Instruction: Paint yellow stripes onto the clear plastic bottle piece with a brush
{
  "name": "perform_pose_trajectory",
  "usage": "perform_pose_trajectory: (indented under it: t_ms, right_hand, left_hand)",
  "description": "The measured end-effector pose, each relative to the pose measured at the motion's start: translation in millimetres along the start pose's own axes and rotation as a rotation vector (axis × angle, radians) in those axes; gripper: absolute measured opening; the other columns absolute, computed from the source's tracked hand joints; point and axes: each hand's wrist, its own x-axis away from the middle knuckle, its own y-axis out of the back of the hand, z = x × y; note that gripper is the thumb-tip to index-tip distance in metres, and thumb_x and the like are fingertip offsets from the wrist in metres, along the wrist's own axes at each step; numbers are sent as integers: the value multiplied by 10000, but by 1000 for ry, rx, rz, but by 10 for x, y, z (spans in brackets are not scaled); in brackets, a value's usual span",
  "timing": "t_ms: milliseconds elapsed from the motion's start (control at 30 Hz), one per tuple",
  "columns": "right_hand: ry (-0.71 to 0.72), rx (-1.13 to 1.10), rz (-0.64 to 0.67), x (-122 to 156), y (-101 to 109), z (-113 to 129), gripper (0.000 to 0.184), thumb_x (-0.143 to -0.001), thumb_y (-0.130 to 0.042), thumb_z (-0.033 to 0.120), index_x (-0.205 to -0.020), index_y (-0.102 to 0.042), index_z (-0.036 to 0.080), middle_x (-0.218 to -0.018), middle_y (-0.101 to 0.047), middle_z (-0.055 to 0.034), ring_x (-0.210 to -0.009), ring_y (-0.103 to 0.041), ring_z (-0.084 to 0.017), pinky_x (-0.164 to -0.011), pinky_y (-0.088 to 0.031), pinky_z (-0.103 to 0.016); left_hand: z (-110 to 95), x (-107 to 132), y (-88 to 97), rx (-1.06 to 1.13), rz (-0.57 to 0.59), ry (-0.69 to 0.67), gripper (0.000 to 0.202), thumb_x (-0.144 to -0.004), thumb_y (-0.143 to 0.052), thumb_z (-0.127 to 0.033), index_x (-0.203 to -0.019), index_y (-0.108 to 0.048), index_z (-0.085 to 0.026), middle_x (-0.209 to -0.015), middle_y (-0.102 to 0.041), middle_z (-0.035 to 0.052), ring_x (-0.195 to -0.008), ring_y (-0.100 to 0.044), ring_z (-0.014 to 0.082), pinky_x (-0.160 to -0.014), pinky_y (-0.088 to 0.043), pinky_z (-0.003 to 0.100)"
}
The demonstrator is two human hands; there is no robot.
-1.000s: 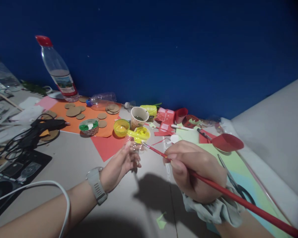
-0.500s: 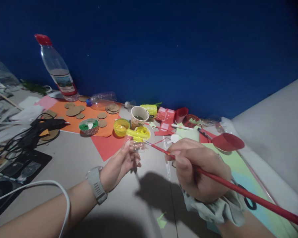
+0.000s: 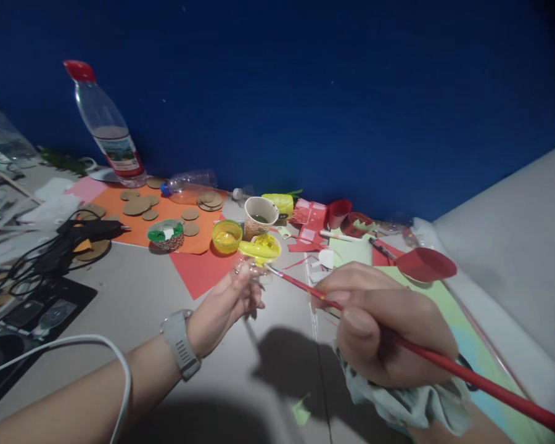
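My left hand point(image 3: 234, 293) has its fingers closed around a clear plastic bottle piece point(image 3: 255, 251), whose far edge is coated in yellow paint. A red-handled paintbrush point(image 3: 300, 285) is pinched in my right hand point(image 3: 393, 330), its bristles touching the yellow near side of that piece. Behind the piece, and partly covered by it, is a dish of yellow paint point(image 3: 274, 242). A yellow-tinted plastic cup point(image 3: 226, 239) and a paper cup point(image 3: 260, 219) with dark liquid stand just beyond. What my lower left fingers grip is partly hidden.
At the back left a red-capped bottle point(image 3: 113, 145) stands near cardboard discs point(image 3: 137, 206) on orange paper. A glue gun point(image 3: 95, 228) with tangled cables lies left. Red plastic spoon-shaped piece point(image 3: 426, 265) and paper scraps lie right. A blue wall point(image 3: 277, 105) rises behind.
My right hand has shifted a little right and its grip has rolled, while the brush tip has moved slightly left along the plastic piece. The piece has tilted slightly; my left hand has barely moved.
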Motion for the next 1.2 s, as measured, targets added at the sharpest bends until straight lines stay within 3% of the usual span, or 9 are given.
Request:
perform_pose_trajectory:
  t_ms: [167, 400, 800, 1067, 1200]
  right_hand:
    - [6, 34, 116, -10, 18, -15, 55, -852, -499, 126, -822, -541, 145, -609, -592, -53, -537, -581, -145, -482, -502, -265]
    - [-4, 49, 56, 16, -13, -31, 56, -845, -501, 118, -826, -536, 158, -601, -581, -33, -529, -579, -144, -480, -501, -273]
    - [-61, 30, 22, 25, -5, -46, 117, -824, -529, 88, -752, -527, 180, -596, -542, -9, -516, -553, -130, -471, -463, -263]
    - [-115, 25, 10, 72, -3, -51, 116, -777, -550, 61, -735, -527, 167, -625, -558, -5, -543, -550, -118, -476, -466, -255]
    - [-120, 44, -8, 75, -1, -48, 122, -791, -549, 69, -749, -527, 181, -632, -577, -6, -541, -554, -122, -474, -484, -262]
  left_hand:
    - [-1, 5, -18, 13, -21, -9, 327, -838, -569, -476, -981, -589, -182, -767, -549, 3, -716, -538, 115, -727, -428, 267]
    - [10, -11, 9, 53, -64, -5, 357, -808, -620, -460, -1029, -645, -180, -754, -549, 4, -736, -533, 111, -761, -443, 266]
    - [16, -9, 27, 62, 9, -34, 324, -881, -521, -440, -1038, -617, -174, -825, -573, 28, -719, -505, 107, -734, -436, 255]
    - [-25, -1, -32, 84, 47, -22, 322, -865, -526, -479, -860, -613, -168, -630, -451, -21, -589, -399, 87, -651, -441, 220]
    - [-31, -5, -31, 115, 40, 14, 346, -874, -506, -482, -902, -628, -159, -613, -451, -20, -591, -407, 95, -667, -440, 231]
